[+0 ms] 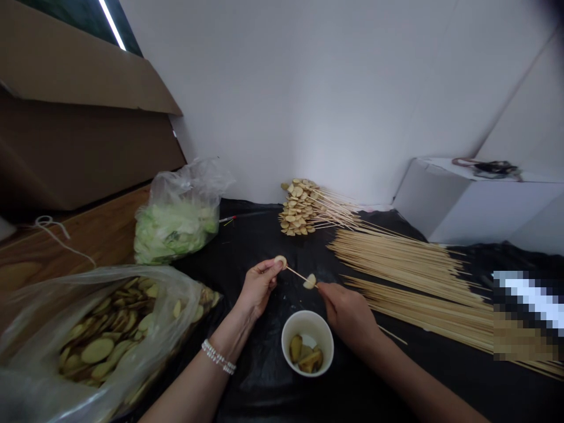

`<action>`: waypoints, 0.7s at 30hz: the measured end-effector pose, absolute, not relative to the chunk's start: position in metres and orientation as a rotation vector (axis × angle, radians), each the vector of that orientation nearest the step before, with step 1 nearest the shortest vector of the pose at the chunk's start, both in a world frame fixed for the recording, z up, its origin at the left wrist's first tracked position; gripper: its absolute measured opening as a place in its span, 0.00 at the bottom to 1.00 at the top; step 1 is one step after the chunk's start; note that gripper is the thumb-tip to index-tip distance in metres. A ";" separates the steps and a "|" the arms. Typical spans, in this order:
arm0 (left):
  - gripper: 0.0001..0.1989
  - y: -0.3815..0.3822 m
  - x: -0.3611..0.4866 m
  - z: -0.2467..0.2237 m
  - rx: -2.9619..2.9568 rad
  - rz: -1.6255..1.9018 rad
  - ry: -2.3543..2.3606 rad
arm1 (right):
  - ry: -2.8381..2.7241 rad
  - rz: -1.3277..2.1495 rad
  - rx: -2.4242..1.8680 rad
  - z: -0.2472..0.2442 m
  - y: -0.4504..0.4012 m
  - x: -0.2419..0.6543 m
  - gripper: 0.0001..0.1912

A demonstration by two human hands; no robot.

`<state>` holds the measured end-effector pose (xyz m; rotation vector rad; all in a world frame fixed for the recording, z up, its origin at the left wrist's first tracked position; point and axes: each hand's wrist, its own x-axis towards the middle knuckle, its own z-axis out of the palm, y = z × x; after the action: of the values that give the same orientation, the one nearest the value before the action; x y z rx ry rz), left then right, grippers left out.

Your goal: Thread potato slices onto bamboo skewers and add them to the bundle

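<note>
My left hand (pixel 261 285) pinches a thin, pale potato slice (pixel 281 261) at the tip of a wooden skewer (pixel 296 272). A second potato slice (pixel 310 281) sits lower on the same skewer, close to my right fingers. My right hand (pixel 350 311) is closed around the skewer, whose other end is hidden by the palm. Just below both hands stands a white tub (pixel 286 346) with a few browned potato pieces (pixel 308 355) in it. To the left, an opened clear plastic bag (pixel 176 352) holds many potato slices (pixel 97 351).
Finished potato skewers (pixel 299 208) are piled by the white wall. Rows of bare skewers (pixel 409 282) lie at the right on a black sheet (pixel 251 235). A bag of cut green vegetable (pixel 176 226), a cardboard box (pixel 88 135) and a white box (pixel 476 202) stand around.
</note>
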<state>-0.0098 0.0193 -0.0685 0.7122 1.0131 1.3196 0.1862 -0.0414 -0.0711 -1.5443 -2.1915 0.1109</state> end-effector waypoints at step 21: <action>0.17 0.015 -0.002 -0.065 0.723 1.303 1.020 | -2.112 0.366 -1.458 -0.072 -0.039 0.183 0.14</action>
<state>-0.0024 0.0149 -0.0652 0.7227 1.0199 1.3031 0.1829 -0.0393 -0.0721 -1.4580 -2.1123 0.3660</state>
